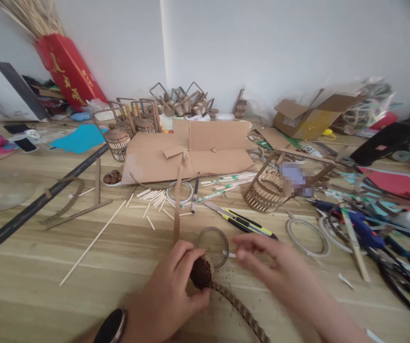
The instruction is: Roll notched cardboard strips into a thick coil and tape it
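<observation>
"What does the left hand hold?"
"One brown coil, pinched between thumb and fingers that partly hide it. One corrugated strip trails from it, cut off by the view."
"Where's the coil?"
"Just on the near left side of the tape ring."
"And the right hand?"
"Right of the ring, fingertips close together by one white strip; I can't tell whether they grip it."
</observation>
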Action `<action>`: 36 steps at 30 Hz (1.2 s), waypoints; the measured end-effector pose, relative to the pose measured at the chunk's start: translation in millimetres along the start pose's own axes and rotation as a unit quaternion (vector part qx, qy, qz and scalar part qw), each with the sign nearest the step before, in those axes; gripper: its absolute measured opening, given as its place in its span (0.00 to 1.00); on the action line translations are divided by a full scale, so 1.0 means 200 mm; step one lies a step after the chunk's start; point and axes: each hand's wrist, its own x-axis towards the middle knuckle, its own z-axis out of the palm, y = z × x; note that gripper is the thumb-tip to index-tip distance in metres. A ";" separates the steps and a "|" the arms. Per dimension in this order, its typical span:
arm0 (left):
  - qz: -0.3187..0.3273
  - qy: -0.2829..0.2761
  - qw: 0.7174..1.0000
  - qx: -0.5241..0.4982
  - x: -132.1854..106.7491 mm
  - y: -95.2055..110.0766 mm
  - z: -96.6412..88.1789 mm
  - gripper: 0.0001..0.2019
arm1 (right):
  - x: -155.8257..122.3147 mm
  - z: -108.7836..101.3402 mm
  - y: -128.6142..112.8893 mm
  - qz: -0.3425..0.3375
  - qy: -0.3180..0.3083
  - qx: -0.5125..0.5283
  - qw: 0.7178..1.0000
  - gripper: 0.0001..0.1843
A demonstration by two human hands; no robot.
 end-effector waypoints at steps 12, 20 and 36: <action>-0.021 -0.037 0.994 -0.105 0.00 -0.02 -0.02 0.25 | -0.04 0.28 -0.07 0.075 -0.135 0.067 0.986 0.12; -0.191 -0.121 0.888 -0.399 0.04 -0.08 -0.05 0.12 | -0.03 0.27 -0.09 0.081 -0.147 0.079 0.983 0.12; -0.236 -0.113 0.832 -0.488 0.09 -0.12 -0.09 0.20 | -0.04 0.24 -0.05 0.118 -0.253 0.113 0.954 0.16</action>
